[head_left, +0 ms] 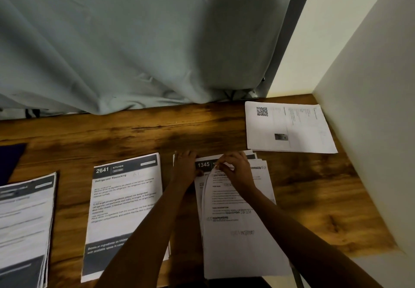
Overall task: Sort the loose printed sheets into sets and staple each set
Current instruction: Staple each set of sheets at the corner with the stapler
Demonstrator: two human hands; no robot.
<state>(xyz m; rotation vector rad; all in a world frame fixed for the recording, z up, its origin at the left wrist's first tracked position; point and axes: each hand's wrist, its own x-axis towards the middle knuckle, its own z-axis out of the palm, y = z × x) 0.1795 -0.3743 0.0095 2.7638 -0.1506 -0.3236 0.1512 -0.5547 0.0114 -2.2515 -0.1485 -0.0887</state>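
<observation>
Pinching the far edge of the top sheet [233,197], the right hand [235,170] has its thumb & fingers curled on the paper, so it grips it. The sheet's left side bends up off the pile. The left hand [185,166] lies flat on the far left corner of the same pile w/ fingers mostly straight. It presses down & holds nothing. The 2 hands are close together, nearly touching.

The pile [247,254] sits on the table [134,134] right in front of the person. Its long side runs from the person out toward the curtain [134,40]. A dark band w/ "1345" is at the far end, right way up for the person. The sheets are not lined up: corners stick out at the far right.

Just left of it is a 2nd pile [125,197] w/ "2641" & "Refrigerator Restocking" on top. It points the same way, leaning a bit to the right, & the left arm crosses over its near right corner. Farther left, at the pic's edge, is a 3rd pile [24,220], blurry. A 4th pile [289,128] lies in the far right corner, turned sideways, w/ a square code on it, next to the white wall [370,107]. It is near the 1st pile but not touching. A dark blue thing [11,159] shows at the left edge; can't tell what it is. The curtain hangs down to the table's far edge.
</observation>
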